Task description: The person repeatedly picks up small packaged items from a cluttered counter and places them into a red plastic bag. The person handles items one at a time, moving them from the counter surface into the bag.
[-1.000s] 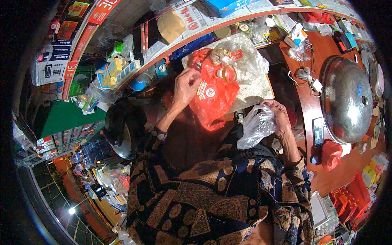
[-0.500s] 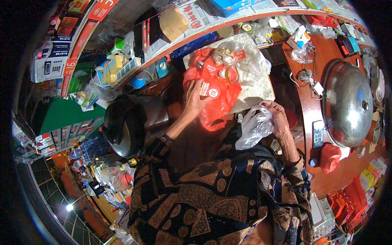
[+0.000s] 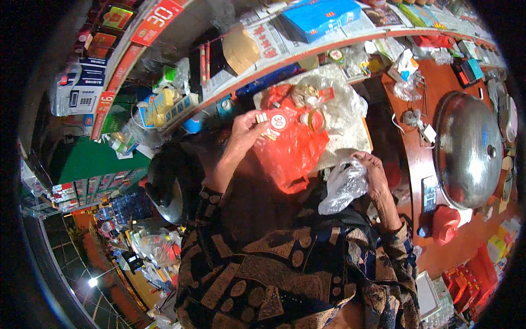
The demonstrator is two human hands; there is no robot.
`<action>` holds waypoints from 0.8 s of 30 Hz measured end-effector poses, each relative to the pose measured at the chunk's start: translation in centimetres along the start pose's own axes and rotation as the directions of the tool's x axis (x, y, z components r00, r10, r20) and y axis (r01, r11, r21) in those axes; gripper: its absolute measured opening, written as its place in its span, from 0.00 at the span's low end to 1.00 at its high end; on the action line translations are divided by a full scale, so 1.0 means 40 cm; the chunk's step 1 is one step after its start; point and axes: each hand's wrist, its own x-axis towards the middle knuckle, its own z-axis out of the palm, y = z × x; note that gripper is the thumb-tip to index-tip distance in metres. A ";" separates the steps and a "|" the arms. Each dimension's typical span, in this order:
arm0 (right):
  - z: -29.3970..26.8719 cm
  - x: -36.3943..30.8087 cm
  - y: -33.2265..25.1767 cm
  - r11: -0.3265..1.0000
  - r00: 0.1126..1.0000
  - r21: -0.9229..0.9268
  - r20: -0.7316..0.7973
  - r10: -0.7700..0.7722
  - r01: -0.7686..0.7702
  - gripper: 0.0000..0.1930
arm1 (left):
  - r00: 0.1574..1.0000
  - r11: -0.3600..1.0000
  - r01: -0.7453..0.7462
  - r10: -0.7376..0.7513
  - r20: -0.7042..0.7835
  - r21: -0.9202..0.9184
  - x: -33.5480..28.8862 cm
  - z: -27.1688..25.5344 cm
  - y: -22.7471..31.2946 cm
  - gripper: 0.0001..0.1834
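Observation:
My left hand pinches the left edge of a red plastic bag, next to a white printed circle. The bag lies spread over the near left part of a pale board, and its lower end hangs past the board's edge. A round clear jar with a yellowish rim sits by the bag's right side. Behind it is a heap of crumpled clear plastic. On the right, my right hand grips the top of a crumpled clear plastic bag, which hangs down in front of my body.
A large domed metal lid stands on the reddish wooden table at right, beside a phone and a pink bag. A shelf with a blue box curves along the back. A dark rounded object is at left.
My left hand has drawn back to the left, pulling the red bag's printed part with it, and the fingers now pinch its edge. My right hand still holds the clear bag. The view has shifted slightly.

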 end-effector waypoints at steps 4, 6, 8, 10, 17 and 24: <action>0.027 0.005 -0.007 1.000 1.000 -0.010 -0.004 -0.013 0.013 0.06 | 0.998 0.983 -0.048 0.039 -0.052 -0.179 0.095 -0.058 0.140 0.16; 0.017 0.013 0.002 0.996 0.999 -0.073 -0.012 -0.051 0.050 0.09 | 0.998 0.969 -0.058 0.050 -0.038 -0.240 0.167 -0.068 0.214 0.16; 0.021 0.014 0.000 0.997 0.997 -0.053 -0.037 -0.065 0.063 0.10 | 0.991 0.989 -0.085 0.072 -0.111 -0.119 0.266 -0.092 0.270 0.17; 0.022 0.004 -0.018 0.997 0.997 -0.031 -0.042 -0.065 0.064 0.10 | 0.986 0.991 -0.127 0.123 -0.109 -0.030 0.373 -0.094 0.342 0.16; 0.002 0.019 -0.014 0.996 0.991 0.012 -0.102 -0.086 0.088 0.08 | 0.939 0.963 -0.081 0.159 -0.303 0.255 0.776 -0.155 0.392 0.16; 0.003 0.030 -0.013 0.989 0.977 0.057 -0.168 -0.128 0.139 0.08 | 0.911 0.926 -0.126 0.250 -0.327 0.357 0.915 -0.149 0.390 0.19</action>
